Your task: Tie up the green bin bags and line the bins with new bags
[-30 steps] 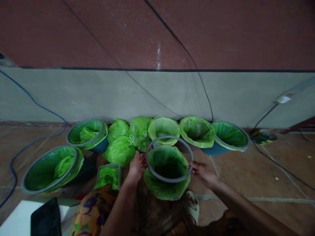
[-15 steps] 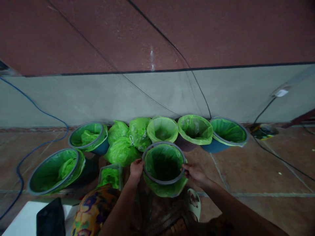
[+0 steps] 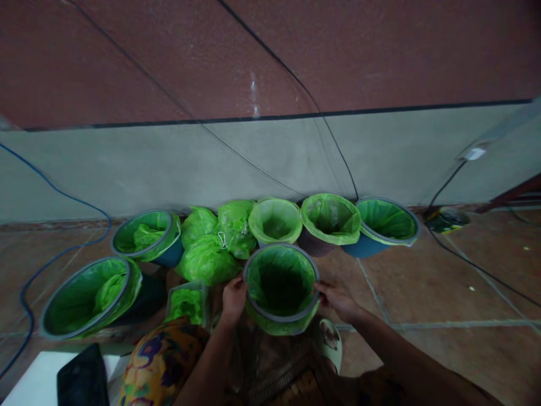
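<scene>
A round bin lined with a green plastic bag (image 3: 279,287) stands on the floor right in front of me. A grey ring (image 3: 282,317) sits around its rim over the bag. My left hand (image 3: 234,298) grips the ring at its left side and my right hand (image 3: 338,298) grips it at the right side, fingers curled on the edge. The bag's overhang shows below the ring at the near side.
Several more green-lined bins (image 3: 329,220) stand in a row along the wall (image 3: 169,163), with two (image 3: 87,296) at the left and tied green bags (image 3: 207,259) between. Cables (image 3: 54,259) cross the tiled floor. A white surface with a dark object (image 3: 80,378) lies at the lower left.
The grey ring, held above the bag's opening a second ago, has come down onto the bin's rim. Both hands moved down and inward with it.
</scene>
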Demonstrator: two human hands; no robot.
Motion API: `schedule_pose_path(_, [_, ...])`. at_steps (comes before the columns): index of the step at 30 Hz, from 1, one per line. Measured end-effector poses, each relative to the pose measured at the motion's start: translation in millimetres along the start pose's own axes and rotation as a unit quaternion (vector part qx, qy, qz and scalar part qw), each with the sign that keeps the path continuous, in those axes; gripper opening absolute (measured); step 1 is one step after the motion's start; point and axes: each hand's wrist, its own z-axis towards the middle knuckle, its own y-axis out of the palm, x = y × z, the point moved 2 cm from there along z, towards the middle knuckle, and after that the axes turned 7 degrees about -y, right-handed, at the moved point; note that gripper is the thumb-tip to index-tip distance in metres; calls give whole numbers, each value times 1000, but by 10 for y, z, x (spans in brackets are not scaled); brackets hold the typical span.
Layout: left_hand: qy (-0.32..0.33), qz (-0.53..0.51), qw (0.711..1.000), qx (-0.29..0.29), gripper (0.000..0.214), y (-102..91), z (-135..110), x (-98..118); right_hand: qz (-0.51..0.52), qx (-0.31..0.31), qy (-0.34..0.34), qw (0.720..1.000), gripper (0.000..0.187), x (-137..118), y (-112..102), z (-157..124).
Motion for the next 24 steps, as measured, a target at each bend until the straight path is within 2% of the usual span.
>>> schedule_pose_path(4, [11,-17,1000,5,22,19,-17,59,-43,9,-36,998,18,-46,-35,30])
schedule_pose_path(8, [20,-30,999,-17,24,86,-10,87,-51,33,-70,996,19,-62,-88,101])
schedule_pose_path(12, [14,-22,999,-26,28,129,9,110,-61,50,-61,995,21,-21,-111,183])
schedule_pose_path(18, [6,-6,1000,-13,23,83,10,159,-72,27,-54,996,20,8,-40,197])
schedule_pose_path(24, [2,-20,1000,5,21,15,14,64,-85,25,-42,995,21,35,33,145])
